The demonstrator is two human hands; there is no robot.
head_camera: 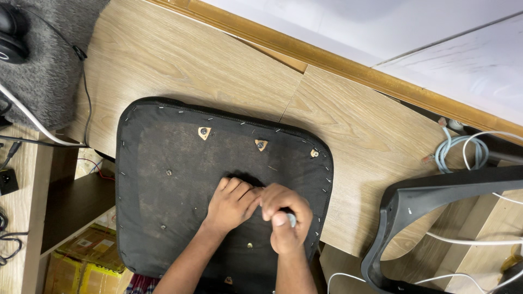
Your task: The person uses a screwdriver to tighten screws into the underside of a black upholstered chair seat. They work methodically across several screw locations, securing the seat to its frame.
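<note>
Seat cushion [163, 179], black, underside up, lying at centre frame on the wooden tabletop [180, 60]; left hand [231, 204] flat on its fabric at lower centre, fingers [235, 186] curled down and closed against it; right hand [286, 215] just beside, touching the left, fingers closed on a small pale tool [291, 219], kind not discernible; triangular bolt plates [204, 132] toward upper edge; grey plastic chair frame [430, 218] at lower right; white cables [468, 149] at right; grey furry fabric [49, 60] at upper left.
</note>
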